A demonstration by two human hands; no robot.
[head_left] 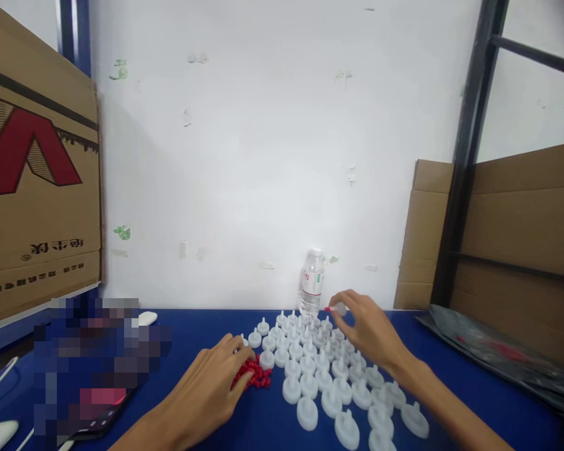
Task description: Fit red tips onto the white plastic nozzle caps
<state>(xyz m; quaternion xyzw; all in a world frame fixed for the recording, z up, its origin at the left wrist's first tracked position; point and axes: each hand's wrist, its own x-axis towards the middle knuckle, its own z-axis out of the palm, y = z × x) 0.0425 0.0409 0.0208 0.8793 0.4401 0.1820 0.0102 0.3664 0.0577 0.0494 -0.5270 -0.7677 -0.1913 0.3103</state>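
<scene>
My left hand [211, 382] rests at a pile of small red caps [258, 374]. Its thumb and forefinger are apart, with red caps showing between them; its other fingers are partly hidden. Beyond those fingers a white nozzle cap [244, 340] peeks out. My right hand [369, 329] is raised above the far right of the group and pinches a white nozzle cap with a red tip [340, 309], held tilted with the tip to the left. Several white nozzle caps [307, 413] stand in loose rows between my hands, most with spouts upward.
A water bottle [312, 285] stands against the white wall behind the blue table [188, 335]. At left are a printed cardboard box [37, 207], a blurred-out item [98, 369] and white cables. Grey plastic bags [493, 351] lie at right by cardboard [521, 219].
</scene>
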